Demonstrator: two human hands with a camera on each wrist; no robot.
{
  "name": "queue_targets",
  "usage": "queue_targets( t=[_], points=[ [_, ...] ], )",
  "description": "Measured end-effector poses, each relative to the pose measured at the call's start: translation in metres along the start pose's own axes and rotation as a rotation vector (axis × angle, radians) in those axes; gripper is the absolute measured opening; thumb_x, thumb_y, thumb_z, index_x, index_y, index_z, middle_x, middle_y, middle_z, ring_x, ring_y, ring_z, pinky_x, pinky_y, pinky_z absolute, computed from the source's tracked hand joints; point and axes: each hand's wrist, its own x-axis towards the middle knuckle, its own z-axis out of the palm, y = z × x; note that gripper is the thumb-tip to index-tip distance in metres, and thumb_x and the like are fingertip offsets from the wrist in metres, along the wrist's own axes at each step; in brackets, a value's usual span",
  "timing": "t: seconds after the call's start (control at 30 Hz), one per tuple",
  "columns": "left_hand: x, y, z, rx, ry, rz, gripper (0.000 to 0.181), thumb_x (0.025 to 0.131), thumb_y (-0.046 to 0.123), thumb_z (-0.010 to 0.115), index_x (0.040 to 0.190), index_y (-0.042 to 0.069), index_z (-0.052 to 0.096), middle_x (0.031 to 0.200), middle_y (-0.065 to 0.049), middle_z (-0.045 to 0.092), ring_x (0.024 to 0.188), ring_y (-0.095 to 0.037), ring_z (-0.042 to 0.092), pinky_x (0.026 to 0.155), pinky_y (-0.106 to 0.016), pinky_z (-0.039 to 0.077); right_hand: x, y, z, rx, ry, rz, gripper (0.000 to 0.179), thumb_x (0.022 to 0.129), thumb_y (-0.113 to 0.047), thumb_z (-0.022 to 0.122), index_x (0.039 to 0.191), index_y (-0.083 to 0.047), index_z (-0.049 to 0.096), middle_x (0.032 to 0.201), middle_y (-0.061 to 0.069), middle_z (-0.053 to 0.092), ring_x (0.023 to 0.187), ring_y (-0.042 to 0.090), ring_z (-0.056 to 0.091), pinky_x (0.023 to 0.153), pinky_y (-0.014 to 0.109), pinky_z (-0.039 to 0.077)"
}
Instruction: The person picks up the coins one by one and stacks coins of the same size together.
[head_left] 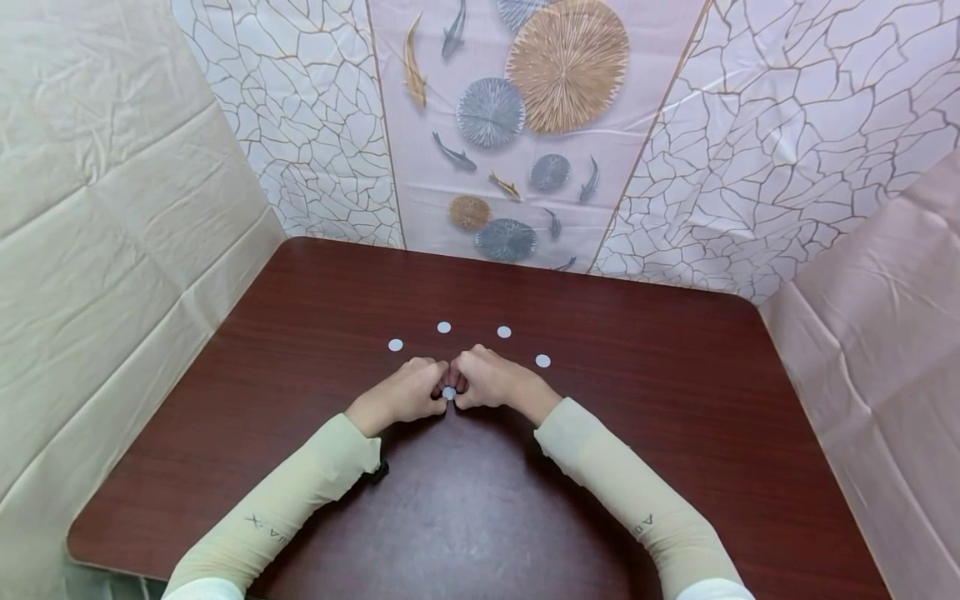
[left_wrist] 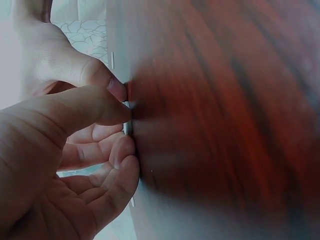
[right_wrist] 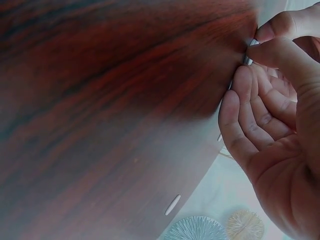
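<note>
In the head view, a small round white disc (head_left: 448, 392) lies on the dark red tabletop between two hands. My left hand (head_left: 408, 392) comes in from the left with curled fingers, its thumb and fingertips at the disc's edge. From the other side my right hand (head_left: 487, 379) meets it in the same way, thumb and fingers bent about the disc. In the left wrist view, a thin edge of the disc (left_wrist: 126, 125) shows between thumb and fingers, close to the wood. The right wrist view shows the disc (right_wrist: 248, 56) mostly covered by the thumbs and fingertips.
Beyond the hands, several more white discs lie in a loose arc, among them a left one (head_left: 395, 344) and a right one (head_left: 543, 361). The wooden table (head_left: 712, 417) has rounded corners. A patterned cloth (head_left: 562, 67) hangs behind, with pale drapes on both sides.
</note>
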Motion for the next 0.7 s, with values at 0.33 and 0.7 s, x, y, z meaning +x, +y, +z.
queue_targets(
  t=[0.33,0.7],
  points=[
    [-0.001,0.003,-0.001,0.002,-0.005,-0.008,0.017,0.087,0.007,0.075,0.089,0.008,0.059,0.078,-0.001,0.054,0.071,-0.013,0.048,0.064,-0.024,0.040,-0.001,0.001,-0.002,0.014,-0.016,-0.008,0.013,0.081,-0.004,0.082,0.092,-0.005,0.076,0.088,0.003,0.078,0.080,0.008,0.075,0.073,0.017,0.058],
    [-0.002,0.003,-0.001,-0.011,0.005,0.006,0.016,0.087,0.006,0.075,0.098,0.004,0.065,0.085,-0.003,0.063,0.077,-0.012,0.054,0.070,-0.026,0.049,-0.012,0.001,-0.021,-0.006,-0.068,0.057,0.016,0.086,-0.006,0.081,0.100,-0.003,0.076,0.093,0.005,0.079,0.086,0.011,0.075,0.078,0.022,0.060]
  ],
)
